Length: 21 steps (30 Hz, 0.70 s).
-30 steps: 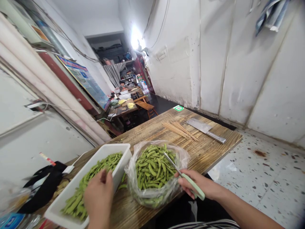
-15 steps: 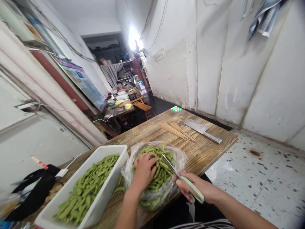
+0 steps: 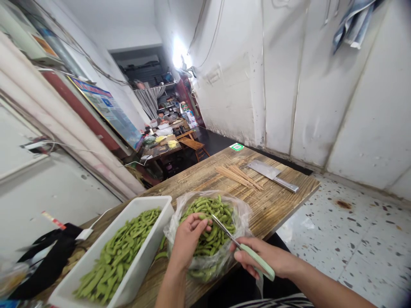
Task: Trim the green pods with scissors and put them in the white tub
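My left hand (image 3: 186,239) reaches into a clear plastic bag (image 3: 241,214) heaped with green edamame pods (image 3: 214,209), and its fingertips pinch one pod. My right hand (image 3: 268,259) grips scissors with pale green handles (image 3: 255,256), the blades pointing up-left over the bag toward the pinched pod. A white rectangular tub (image 3: 141,201) half full of edamame pods (image 3: 120,254) lies just left of the bag on the wooden table (image 3: 282,203).
A cleaver (image 3: 272,175) and a bundle of bamboo skewers (image 3: 239,176) lie at the table's far side. A green sticker (image 3: 236,146) marks the far corner. Black cloth (image 3: 48,256) and a white cable (image 3: 93,224) lie at left. Speckled floor is on the right.
My left hand left the white tub, crossed right into the bag and closed its fingertips on a pod. The scissors shifted slightly left toward it.
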{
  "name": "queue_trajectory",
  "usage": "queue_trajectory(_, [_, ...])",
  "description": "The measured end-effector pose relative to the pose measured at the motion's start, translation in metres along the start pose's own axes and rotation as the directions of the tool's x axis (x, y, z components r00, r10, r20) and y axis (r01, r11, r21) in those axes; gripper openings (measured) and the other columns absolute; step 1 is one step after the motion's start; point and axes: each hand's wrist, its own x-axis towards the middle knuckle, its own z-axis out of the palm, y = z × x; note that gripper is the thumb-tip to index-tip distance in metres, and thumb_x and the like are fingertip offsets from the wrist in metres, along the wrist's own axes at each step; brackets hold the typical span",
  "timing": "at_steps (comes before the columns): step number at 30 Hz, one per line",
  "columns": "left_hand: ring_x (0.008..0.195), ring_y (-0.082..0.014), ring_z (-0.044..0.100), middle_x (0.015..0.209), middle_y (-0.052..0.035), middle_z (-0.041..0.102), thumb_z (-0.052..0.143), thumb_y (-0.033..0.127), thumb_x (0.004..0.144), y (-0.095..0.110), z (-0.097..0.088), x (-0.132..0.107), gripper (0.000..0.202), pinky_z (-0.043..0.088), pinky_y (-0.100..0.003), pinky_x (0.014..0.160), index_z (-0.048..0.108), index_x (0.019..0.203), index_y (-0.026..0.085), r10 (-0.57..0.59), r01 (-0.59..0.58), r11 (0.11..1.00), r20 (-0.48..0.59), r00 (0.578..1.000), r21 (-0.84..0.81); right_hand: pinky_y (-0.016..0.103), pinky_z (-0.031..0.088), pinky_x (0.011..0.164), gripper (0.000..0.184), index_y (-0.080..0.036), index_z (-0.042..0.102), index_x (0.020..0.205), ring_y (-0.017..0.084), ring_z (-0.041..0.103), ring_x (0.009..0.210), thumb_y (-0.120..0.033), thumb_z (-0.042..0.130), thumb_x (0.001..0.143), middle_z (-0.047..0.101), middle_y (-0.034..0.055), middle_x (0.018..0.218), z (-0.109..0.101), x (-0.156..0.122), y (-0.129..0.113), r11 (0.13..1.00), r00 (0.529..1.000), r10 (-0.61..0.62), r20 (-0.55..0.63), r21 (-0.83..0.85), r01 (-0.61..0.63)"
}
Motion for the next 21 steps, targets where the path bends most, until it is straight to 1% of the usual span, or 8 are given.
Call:
queue_trajectory(3, [0.064,-0.0147,0.058,0.067,-0.0007,0.066,0.076,0.044,0.063,-0.001,-0.003,-0.001,0.034,0.044,-0.025,0.063,0.067,0.078,0.016,0.033,-0.029,0.999,-0.118,0.992,0.029,0.014,0.036,0.039,0.052,-0.016,0.053,0.093,0.005,0.044,0.043,-0.065,0.06,0.077,0.048,-0.007,0.057,0.003,0.001,0.002,1.0,1.0,0.017,0.02,0.025,-0.018])
queue_trajectory(5, [0.063,-0.0141,0.056,0.067,-0.0002,0.065,0.076,0.044,0.061,-0.003,-0.005,-0.002,0.034,0.044,-0.025,0.062,0.069,0.078,0.015,0.055,-0.047,0.997,-0.159,0.986,0.057,0.014,0.036,0.037,0.052,-0.016,0.052,0.089,0.005,0.044,0.042,-0.066,0.061,0.076,0.049,-0.0069,0.057,0.006,0.003,0.006,0.998,0.999,0.026,0.038,0.048,-0.028])
queue_trajectory(10, [0.07,-0.0156,0.058,0.072,-0.0018,0.067,0.077,0.043,0.061,-0.001,-0.008,-0.007,0.034,0.046,-0.026,0.068,0.07,0.079,0.015,0.058,-0.052,0.997,-0.115,0.992,0.053,0.013,0.037,0.034,0.05,-0.017,0.049,0.08,0.004,0.044,0.039,-0.066,0.061,0.075,0.05,-0.0072,0.057,0.016,0.016,0.007,0.995,0.998,0.018,0.052,0.101,-0.024])
queue_trajectory(13, [0.066,-0.0152,0.057,0.068,-0.0006,0.065,0.077,0.042,0.059,0.004,-0.007,-0.011,0.032,0.045,-0.026,0.065,0.069,0.076,0.016,0.034,-0.028,0.997,-0.082,0.996,0.074,0.013,0.035,0.031,0.052,-0.017,0.05,0.077,0.004,0.043,0.036,-0.067,0.062,0.073,0.049,-0.008,0.054,0.021,0.025,-0.001,0.996,0.999,0.005,0.031,0.091,-0.008])
queue_trajectory(15, [0.065,-0.0153,0.057,0.066,0.0,0.064,0.077,0.042,0.058,0.006,-0.007,-0.013,0.032,0.045,-0.026,0.063,0.068,0.075,0.016,0.019,-0.014,0.997,-0.066,0.998,0.079,0.013,0.034,0.03,0.051,-0.017,0.051,0.077,0.004,0.042,0.035,-0.065,0.065,0.071,0.048,-0.0086,0.052,0.022,0.029,-0.005,0.996,1.0,0.013,0.013,0.087,-0.014])
queue_trajectory(17, [0.067,-0.0155,0.058,0.068,-0.0002,0.065,0.077,0.042,0.057,0.006,-0.009,-0.013,0.033,0.046,-0.026,0.065,0.067,0.075,0.016,0.012,-0.008,0.998,-0.071,0.997,0.06,0.013,0.034,0.029,0.049,-0.017,0.051,0.075,0.004,0.041,0.034,-0.063,0.068,0.07,0.047,-0.0092,0.05,0.022,0.032,-0.008,0.995,1.0,0.027,-0.005,0.093,-0.026])
queue_trajectory(19, [0.066,-0.0146,0.059,0.068,0.0003,0.065,0.079,0.041,0.056,0.004,-0.011,-0.012,0.035,0.046,-0.025,0.065,0.066,0.076,0.016,-0.003,0.005,1.0,-0.102,0.995,0.017,0.014,0.034,0.029,0.049,-0.017,0.051,0.074,0.004,0.04,0.033,-0.062,0.07,0.069,0.045,-0.01,0.048,0.02,0.033,-0.007,0.994,0.999,0.023,-0.024,0.105,-0.02])
queue_trajectory(21, [0.063,-0.0128,0.058,0.066,0.0016,0.064,0.081,0.04,0.054,0.002,-0.012,-0.012,0.037,0.045,-0.024,0.062,0.065,0.077,0.016,-0.041,0.034,0.998,-0.131,0.991,-0.052,0.015,0.035,0.03,0.05,-0.017,0.052,0.08,0.005,0.04,0.034,-0.062,0.07,0.068,0.046,-0.0101,0.049,0.018,0.032,-0.005,0.993,1.0,0.005,-0.029,0.116,-0.002])
